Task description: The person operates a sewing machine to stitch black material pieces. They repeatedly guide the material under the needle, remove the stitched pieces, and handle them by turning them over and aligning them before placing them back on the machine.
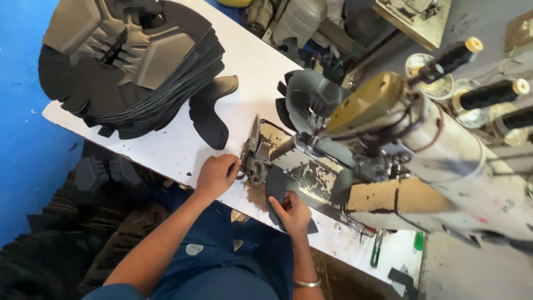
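On the white table [166, 144], your sewing machine [422, 161] fills the right side, black thread spools [491, 94] behind it. At upper left lies a stack of dark cut shoe pieces [127, 61]. Your right hand [292, 214] presses a dark fabric piece [276, 189] flat beside the needle, fingers closed on its edge. Your left hand [216, 175] has its fingers curled at the scissors [252, 150].
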